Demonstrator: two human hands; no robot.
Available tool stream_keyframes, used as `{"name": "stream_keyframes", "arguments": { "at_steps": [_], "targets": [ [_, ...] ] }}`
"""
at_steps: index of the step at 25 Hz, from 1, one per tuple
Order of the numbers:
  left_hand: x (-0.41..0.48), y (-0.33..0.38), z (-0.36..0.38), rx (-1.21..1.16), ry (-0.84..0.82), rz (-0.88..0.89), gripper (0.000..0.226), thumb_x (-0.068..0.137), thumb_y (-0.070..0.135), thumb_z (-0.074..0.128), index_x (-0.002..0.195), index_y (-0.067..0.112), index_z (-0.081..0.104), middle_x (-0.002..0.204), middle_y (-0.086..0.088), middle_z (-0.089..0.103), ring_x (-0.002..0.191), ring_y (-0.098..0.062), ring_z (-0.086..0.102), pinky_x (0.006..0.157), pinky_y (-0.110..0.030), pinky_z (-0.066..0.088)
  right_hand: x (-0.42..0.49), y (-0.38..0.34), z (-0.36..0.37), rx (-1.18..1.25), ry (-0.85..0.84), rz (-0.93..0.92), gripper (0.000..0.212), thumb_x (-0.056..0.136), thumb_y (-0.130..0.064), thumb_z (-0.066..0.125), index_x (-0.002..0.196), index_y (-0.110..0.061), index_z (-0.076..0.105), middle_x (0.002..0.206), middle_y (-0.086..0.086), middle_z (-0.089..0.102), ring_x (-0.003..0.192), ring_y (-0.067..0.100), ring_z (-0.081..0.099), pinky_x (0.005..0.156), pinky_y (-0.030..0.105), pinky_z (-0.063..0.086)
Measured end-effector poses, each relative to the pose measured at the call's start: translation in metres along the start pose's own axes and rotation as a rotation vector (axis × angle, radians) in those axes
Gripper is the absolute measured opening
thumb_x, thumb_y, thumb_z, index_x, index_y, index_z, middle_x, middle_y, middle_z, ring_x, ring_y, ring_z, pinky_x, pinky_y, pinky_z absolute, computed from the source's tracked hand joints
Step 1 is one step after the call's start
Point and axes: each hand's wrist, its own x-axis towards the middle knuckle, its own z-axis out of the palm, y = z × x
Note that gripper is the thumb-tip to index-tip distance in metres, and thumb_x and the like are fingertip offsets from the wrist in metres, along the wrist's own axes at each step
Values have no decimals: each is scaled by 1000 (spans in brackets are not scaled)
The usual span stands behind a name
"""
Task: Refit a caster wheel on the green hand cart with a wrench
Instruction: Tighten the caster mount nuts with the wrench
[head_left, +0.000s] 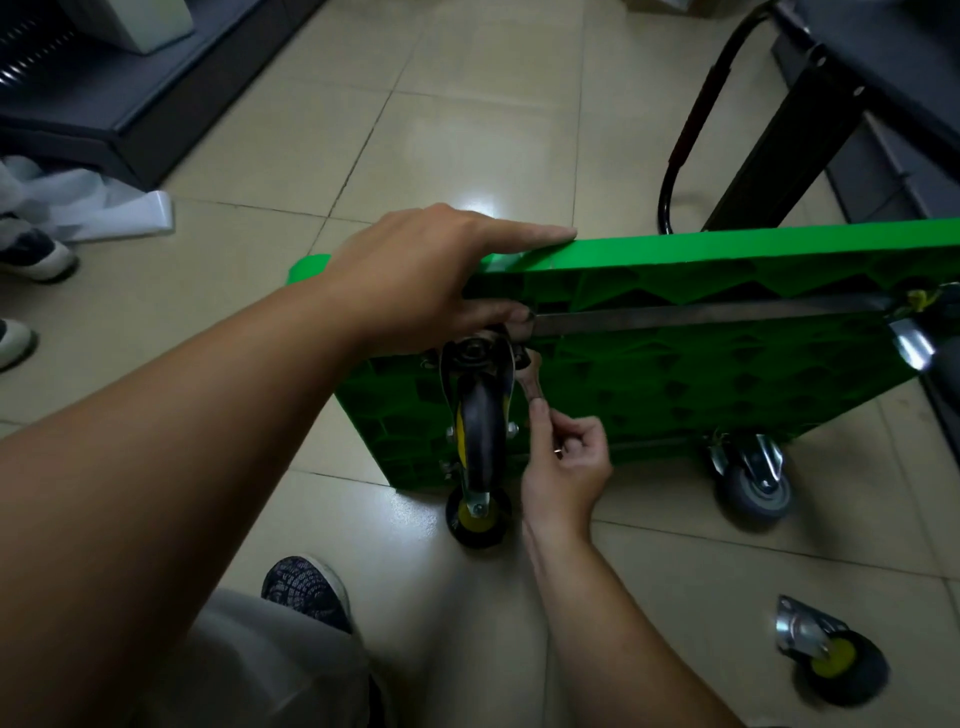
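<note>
floor (467, 130): beige glossy tiles; carries every item listed below.
green hand cart (727, 374): centre to right of the frame; tipped up on one edge on the floor, ribbed underside facing the camera.
cart handle (691, 130): black tube, upper right, behind the green hand cart.
left hand (415, 270): centre of the frame, on the top edge of the green hand cart; index finger straight along that edge, thumb bent down against the underside, so the edge is clamped between them.
steel bar (701, 314): runs across the underside from the left thumb toward the right edge of the frame.
right hand (566, 467): below the left hand and apart from it; fingers curled round the lower end of the wrench.
caster wheel (480, 426): black tyre with yellow hub, seen edge-on at the cart's left end, between the two hands; swivel head just below the left thumb. Seating of its plate: cannot tell.
grey caster (753, 483): mounted at the cart's lower edge, right of centre, touching the floor.
loose caster (831, 660): lower right, lying on the floor, well apart from the cart.
shoe (306, 592): bottom centre, patterned.
wrench (532, 387): just right of the caster wheel's fork, upper end at the mount; its head is partly hidden.
</note>
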Motion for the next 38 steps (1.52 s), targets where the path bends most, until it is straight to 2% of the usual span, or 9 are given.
{"name": "stream_keyframes", "arguments": {
  "at_steps": [4, 7, 10, 13, 16, 21, 26, 32, 38],
  "targets": [
    [-3, 0, -2, -5, -3, -3, 71, 90, 59, 63, 149, 64, 25, 127, 1, 67, 101, -25, 62, 79, -44, 53, 19, -17, -27, -166, -162, 8, 17, 86, -9, 76, 84, -5, 60, 76, 6, 70, 71, 10, 69, 66, 19, 53],
    [0, -3, 0, -3, -11, -9, 70, 89, 62, 62, 148, 66, 24, 128, 1, 66, 104, -27, 62, 80, -45, 54, 45, -31, -82, -717, -274, -151, 22, 78, -21, 84, 78, -15, 63, 72, -1, 68, 68, 15, 65, 68, 28, 49],
    [0, -3, 3, 11, -4, -12, 70, 89, 65, 61, 147, 67, 23, 130, 2, 65, 107, -28, 62, 80, -44, 54, 62, -67, -114, -1329, -399, -653, 23, 78, -45, 77, 82, -26, 65, 76, -9, 64, 78, 23, 60, 80, 32, 35],
    [-3, -1, 3, 18, 8, -16, 70, 89, 64, 62, 147, 69, 22, 131, 2, 65, 107, -29, 62, 79, -43, 54, 60, -122, -85, -1322, -471, -1219, 19, 86, -35, 75, 87, -17, 69, 81, -3, 67, 77, 22, 59, 82, 37, 34],
    [-4, 0, 4, 24, 17, -19, 70, 89, 65, 62, 146, 69, 21, 133, 3, 64, 108, -28, 62, 78, -41, 53, 54, -152, -44, -1279, -359, -1505, 19, 94, -31, 70, 86, -15, 67, 81, -1, 66, 76, 23, 57, 80, 39, 36],
    [-2, 0, 5, 25, 24, -15, 71, 89, 64, 63, 146, 69, 22, 132, 3, 64, 107, -27, 63, 77, -41, 53, 63, -146, -28, -1320, -381, -1578, 24, 95, -34, 68, 81, -15, 64, 78, 1, 64, 74, 26, 56, 80, 40, 39],
    [-4, 1, 3, 27, 34, -16, 70, 90, 62, 63, 147, 68, 23, 132, 4, 65, 107, -26, 63, 77, -40, 53, 66, -125, -25, -1340, -321, -1480, 22, 88, -31, 76, 81, -16, 62, 80, 2, 65, 77, 26, 57, 79, 39, 38],
    [-2, -2, 3, 31, 23, 8, 72, 91, 61, 62, 148, 67, 19, 137, 2, 63, 110, -27, 62, 81, -43, 54, 62, -133, -40, -1195, -413, -1490, 24, 93, -31, 73, 80, -12, 65, 80, 1, 66, 77, 24, 58, 77, 38, 35],
    [-2, 0, 4, 38, 21, 7, 72, 90, 62, 62, 148, 67, 19, 137, 4, 63, 112, -27, 62, 83, -45, 54, 61, -136, -33, -1160, -296, -1493, 26, 94, -34, 71, 80, -12, 66, 80, 0, 66, 77, 24, 57, 77, 39, 36]
  ]
}}
